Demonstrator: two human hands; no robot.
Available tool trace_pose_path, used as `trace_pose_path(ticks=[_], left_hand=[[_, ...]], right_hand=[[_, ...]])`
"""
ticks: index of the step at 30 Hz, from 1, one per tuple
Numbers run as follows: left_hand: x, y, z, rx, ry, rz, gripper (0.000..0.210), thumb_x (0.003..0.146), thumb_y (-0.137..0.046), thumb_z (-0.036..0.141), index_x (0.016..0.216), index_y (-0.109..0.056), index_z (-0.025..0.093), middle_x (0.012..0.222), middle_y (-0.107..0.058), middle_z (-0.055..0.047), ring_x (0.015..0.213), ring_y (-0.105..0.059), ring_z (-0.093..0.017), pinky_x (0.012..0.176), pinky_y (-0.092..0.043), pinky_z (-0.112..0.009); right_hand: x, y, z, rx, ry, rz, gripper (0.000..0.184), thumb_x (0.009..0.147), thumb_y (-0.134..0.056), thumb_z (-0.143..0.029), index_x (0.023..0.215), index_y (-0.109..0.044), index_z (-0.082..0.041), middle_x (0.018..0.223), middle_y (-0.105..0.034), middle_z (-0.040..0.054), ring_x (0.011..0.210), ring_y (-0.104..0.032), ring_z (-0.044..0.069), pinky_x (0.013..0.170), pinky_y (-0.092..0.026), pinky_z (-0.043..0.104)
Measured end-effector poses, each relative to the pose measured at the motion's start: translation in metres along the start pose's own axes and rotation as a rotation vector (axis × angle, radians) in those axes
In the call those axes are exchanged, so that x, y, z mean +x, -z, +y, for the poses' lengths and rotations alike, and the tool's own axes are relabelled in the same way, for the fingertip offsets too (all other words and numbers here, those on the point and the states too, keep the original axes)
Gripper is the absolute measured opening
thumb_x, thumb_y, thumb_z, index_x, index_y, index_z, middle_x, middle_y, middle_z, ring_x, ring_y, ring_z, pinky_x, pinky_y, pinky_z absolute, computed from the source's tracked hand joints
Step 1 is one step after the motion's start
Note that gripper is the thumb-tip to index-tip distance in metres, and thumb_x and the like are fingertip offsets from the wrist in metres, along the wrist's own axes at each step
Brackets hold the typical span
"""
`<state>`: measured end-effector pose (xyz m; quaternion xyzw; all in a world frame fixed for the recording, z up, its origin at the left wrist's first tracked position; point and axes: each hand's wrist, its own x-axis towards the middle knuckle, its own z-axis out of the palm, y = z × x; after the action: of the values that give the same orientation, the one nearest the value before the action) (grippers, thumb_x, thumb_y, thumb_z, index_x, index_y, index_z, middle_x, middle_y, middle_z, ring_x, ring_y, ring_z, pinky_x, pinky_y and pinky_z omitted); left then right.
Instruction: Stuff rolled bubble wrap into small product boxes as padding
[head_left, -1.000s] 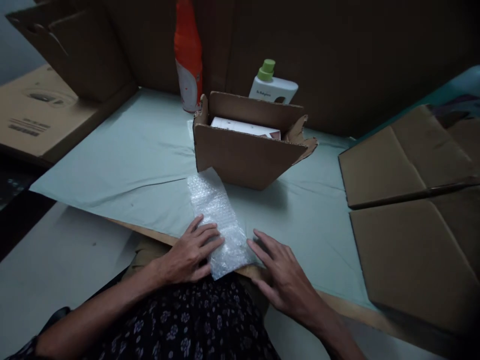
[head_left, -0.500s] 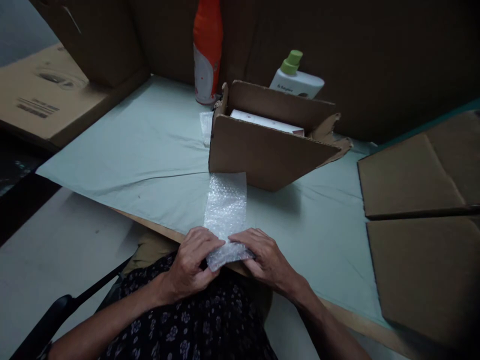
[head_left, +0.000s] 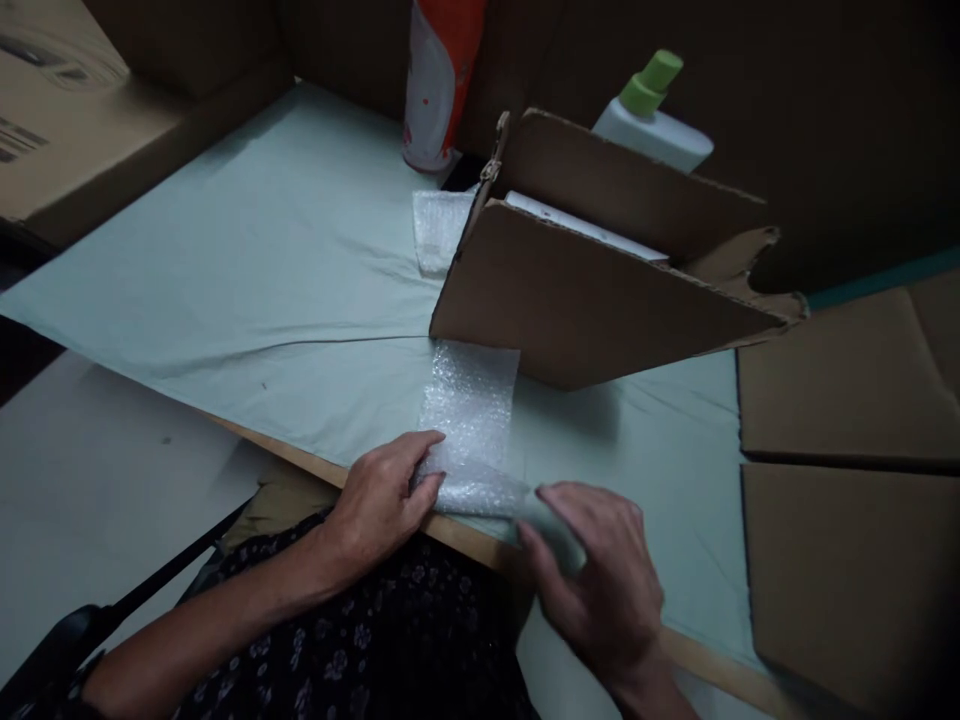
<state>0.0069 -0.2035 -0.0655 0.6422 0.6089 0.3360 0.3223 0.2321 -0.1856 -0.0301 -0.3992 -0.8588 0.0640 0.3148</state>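
Note:
A strip of clear bubble wrap (head_left: pixel 472 400) lies on the cloth, its near end folded over along the table's front edge. My left hand (head_left: pixel 390 485) pinches the left end of that fold between thumb and fingers. Just right of the fold, my right hand (head_left: pixel 600 565) has its thumb and index finger spread apart and holds nothing; its other fingers are partly hidden. The far end of the strip meets the foot of an open cardboard box (head_left: pixel 592 300), in which the edge of a white item (head_left: pixel 585 228) shows.
Behind the box stand an orange-and-white bottle (head_left: pixel 435 90) and a white bottle with a green cap (head_left: pixel 652 135). Another bubble wrap piece (head_left: pixel 441 225) lies left of the box. Closed cartons (head_left: pixel 855 560) sit at the right; a printed carton (head_left: pixel 82 140) is at the far left.
My right hand has let go of the bubble wrap and moved right. The folded end has come down flat on the table, with my left hand still on it. The view has shifted.

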Motion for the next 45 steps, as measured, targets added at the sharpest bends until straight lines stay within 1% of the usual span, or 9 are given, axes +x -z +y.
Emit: trace_pose_path(ticks=[5,11,16,21,26,33,39,42,45], left_hand=[[-0.001,-0.003,-0.005,0.102,-0.104,0.055,0.044,0.092,-0.058,0.017,0.136,-0.054,0.019,0.108,-0.073,-0.008,0.091,-0.070,-0.022,0.083,-0.058,-0.036],[-0.015,0.009,-0.007,0.235,-0.446,0.135,0.057,0.091,-0.068,0.027,0.143,-0.046,0.017,0.140,-0.058,-0.019,0.135,-0.051,-0.034,0.110,-0.044,-0.053],[-0.018,0.008,-0.007,0.171,-0.515,0.077,0.039,0.095,-0.057,0.010,0.134,-0.052,0.014,0.113,-0.073,-0.011,0.108,-0.065,-0.023,0.103,-0.047,-0.047],[-0.008,0.005,-0.004,0.132,-0.378,0.100,0.032,0.099,-0.055,0.018,0.131,-0.054,0.016,0.097,-0.073,-0.007,0.085,-0.065,-0.020,0.077,-0.053,-0.038],[0.006,0.000,-0.002,0.204,-0.217,0.103,0.027,0.100,-0.049,0.019,0.125,-0.057,0.018,0.100,-0.067,-0.008,0.091,-0.065,-0.022,0.078,-0.057,-0.037],[0.020,0.004,-0.008,0.173,-0.125,0.130,0.032,0.098,-0.055,0.025,0.130,-0.055,0.020,0.102,-0.063,-0.008,0.093,-0.062,-0.023,0.081,-0.056,-0.041],[-0.004,0.009,-0.007,-0.437,0.208,0.204,0.052,0.094,-0.062,0.037,0.140,-0.048,0.020,0.119,-0.064,-0.011,0.105,-0.065,-0.022,0.089,-0.059,-0.040],[-0.016,0.006,-0.002,-0.790,0.383,0.074,0.056,0.090,-0.065,0.037,0.140,-0.047,0.018,0.130,-0.064,-0.016,0.114,-0.067,-0.025,0.097,-0.057,-0.044],[-0.017,0.002,0.008,-0.976,0.366,-0.058,0.048,0.088,-0.066,0.033,0.132,-0.056,0.017,0.129,-0.067,-0.014,0.119,-0.066,-0.026,0.109,-0.050,-0.047]], right_hand=[[0.004,-0.019,-0.009,-0.061,0.221,-0.309,0.031,0.096,-0.059,-0.021,0.126,-0.062,-0.015,0.128,-0.071,0.0144,0.120,-0.062,0.029,0.097,-0.049,0.046],[0.016,-0.038,0.008,0.014,0.232,-0.305,0.029,0.099,-0.051,-0.014,0.126,-0.063,-0.014,0.122,-0.074,0.0133,0.111,-0.066,0.026,0.091,-0.053,0.043],[0.027,-0.020,0.006,0.256,0.118,-0.447,0.025,0.100,-0.050,-0.015,0.120,-0.065,-0.017,0.103,-0.076,0.0082,0.092,-0.069,0.021,0.082,-0.055,0.037],[0.034,-0.024,0.010,0.385,-0.064,-0.520,0.024,0.102,-0.052,-0.022,0.122,-0.065,-0.021,0.108,-0.077,0.0043,0.096,-0.071,0.018,0.084,-0.057,0.033],[0.029,-0.029,0.007,-0.006,0.062,-0.157,0.025,0.097,-0.060,-0.024,0.122,-0.065,-0.022,0.116,-0.074,0.0111,0.106,-0.068,0.027,0.091,-0.051,0.044],[0.029,-0.038,-0.001,-0.060,0.187,-0.326,0.032,0.099,-0.053,-0.019,0.129,-0.063,-0.015,0.119,-0.073,0.0155,0.109,-0.064,0.029,0.091,-0.050,0.046],[0.042,-0.043,0.020,0.179,-0.026,-0.276,0.029,0.098,-0.057,-0.019,0.126,-0.064,-0.019,0.115,-0.074,0.0105,0.106,-0.068,0.025,0.090,-0.057,0.043],[0.039,-0.039,0.018,0.314,-0.168,-0.248,0.027,0.096,-0.060,-0.022,0.122,-0.067,-0.022,0.115,-0.075,0.0088,0.105,-0.070,0.024,0.093,-0.058,0.042],[0.033,-0.035,0.007,0.438,-0.281,-0.257,0.024,0.095,-0.062,-0.025,0.118,-0.070,-0.023,0.112,-0.076,0.0079,0.103,-0.071,0.024,0.093,-0.058,0.039]])
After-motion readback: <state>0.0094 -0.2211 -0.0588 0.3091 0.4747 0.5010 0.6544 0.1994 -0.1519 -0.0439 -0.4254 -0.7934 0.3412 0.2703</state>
